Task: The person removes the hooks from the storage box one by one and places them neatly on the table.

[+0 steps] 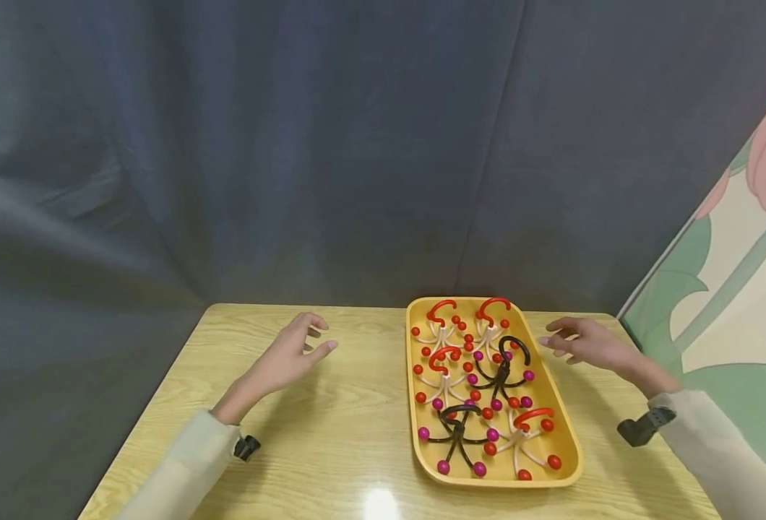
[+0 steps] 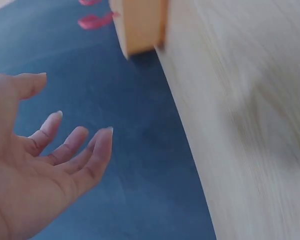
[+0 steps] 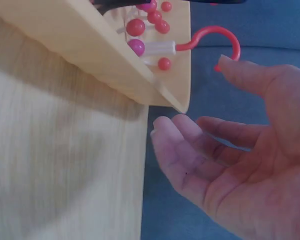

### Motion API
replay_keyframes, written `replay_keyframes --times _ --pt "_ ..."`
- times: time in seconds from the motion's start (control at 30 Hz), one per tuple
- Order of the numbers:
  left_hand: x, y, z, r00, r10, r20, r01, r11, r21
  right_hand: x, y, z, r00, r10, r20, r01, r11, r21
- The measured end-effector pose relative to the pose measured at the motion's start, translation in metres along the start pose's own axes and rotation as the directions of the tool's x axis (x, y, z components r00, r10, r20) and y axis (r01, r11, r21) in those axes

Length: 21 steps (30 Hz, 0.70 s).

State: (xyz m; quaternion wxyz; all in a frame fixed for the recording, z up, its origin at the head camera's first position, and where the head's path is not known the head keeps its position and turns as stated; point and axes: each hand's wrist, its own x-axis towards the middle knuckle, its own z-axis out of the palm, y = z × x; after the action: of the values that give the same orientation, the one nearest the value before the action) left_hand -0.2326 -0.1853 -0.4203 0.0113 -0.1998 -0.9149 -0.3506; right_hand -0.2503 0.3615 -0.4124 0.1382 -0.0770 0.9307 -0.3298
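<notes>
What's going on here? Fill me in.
A person has both hands out over a wood-grain table, holding nothing. A yellow tray on it holds four white pieces with red hooks and two black hooked pieces. The left hand is off to the tray's left; the right hand is close by its right side.

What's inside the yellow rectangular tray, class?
Four red-hooked, white-legged objects with red balls; two black hooked objects with magenta balls. Tray floor beneath them is hidden.

The left hand and right hand are bare. The left sleeve and right sleeve are pale cream. A black left wrist device and right wrist device sit by the cuffs.
</notes>
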Motion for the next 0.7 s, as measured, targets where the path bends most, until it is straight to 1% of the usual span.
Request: replay_keyframes --times 0.07,0.17,0.23,0.3,0.43,0.6,0.7 --pt "0.0 0.009 0.005 1.0 0.01 0.029 -0.009 0.998 -0.066 -0.001 0.003 0.003 1.0 0.008 0.022 -0.009 0.999 0.045" --pt "0.0 0.023 0.013 0.998 0.024 0.057 -0.017 0.993 -0.117 -0.003 0.008 0.006 0.998 0.014 0.058 -0.022 0.991 0.133" --pt "0.0 0.033 0.017 0.997 0.021 0.072 -0.009 0.987 -0.16 -0.003 0.011 0.008 0.997 0.023 0.078 -0.037 0.981 0.19" --pt "-0.001 0.043 0.02 0.996 0.015 0.091 0.005 0.977 -0.214 -0.002 0.011 0.01 0.995 0.045 0.091 -0.066 0.967 0.247" --pt "-0.003 0.064 0.027 0.99 0.018 0.137 0.027 0.949 -0.314 0.001 0.009 0.014 0.991 0.09 0.094 -0.116 0.944 0.308" --pt "-0.003 0.082 0.041 0.982 0.053 0.183 0.016 0.933 -0.36 0.003 0.009 0.019 0.986 0.139 0.095 -0.164 0.919 0.36" --pt "-0.002 0.088 0.052 0.975 0.056 0.216 0.03 0.926 -0.377 0.005 0.012 0.021 0.983 0.158 0.091 -0.181 0.908 0.379"
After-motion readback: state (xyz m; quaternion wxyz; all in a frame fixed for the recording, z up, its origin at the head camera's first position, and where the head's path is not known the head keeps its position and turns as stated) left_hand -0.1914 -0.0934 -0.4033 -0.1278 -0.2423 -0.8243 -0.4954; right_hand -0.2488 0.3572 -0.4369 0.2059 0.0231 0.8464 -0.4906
